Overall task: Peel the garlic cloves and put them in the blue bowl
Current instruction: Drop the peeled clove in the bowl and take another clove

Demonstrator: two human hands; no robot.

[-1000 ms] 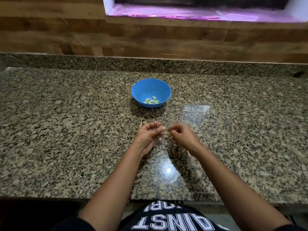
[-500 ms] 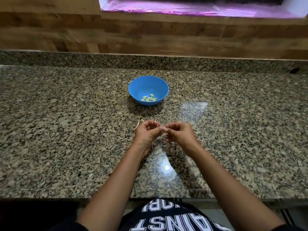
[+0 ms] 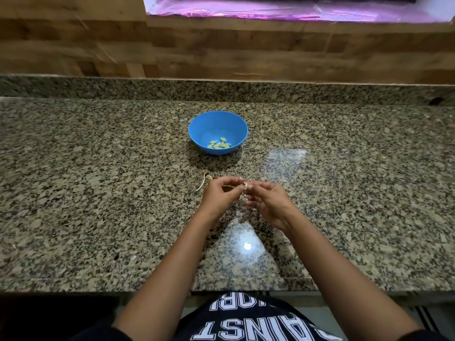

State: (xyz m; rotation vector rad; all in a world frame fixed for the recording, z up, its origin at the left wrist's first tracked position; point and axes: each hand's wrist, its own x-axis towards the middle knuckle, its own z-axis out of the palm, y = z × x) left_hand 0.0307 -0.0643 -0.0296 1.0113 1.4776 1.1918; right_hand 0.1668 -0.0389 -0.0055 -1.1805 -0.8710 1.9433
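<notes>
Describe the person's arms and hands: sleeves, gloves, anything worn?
No gloves on left hand or right hand; no ring, watch or bracelet shows. Forearms uncovered; dark sleeves begin at the frame's bottom corners. Black shirt with white block letters.

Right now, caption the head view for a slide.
Left hand and right hand pinch a garlic clove over the counter; peeled cloves lie in the blue bowl.
</notes>
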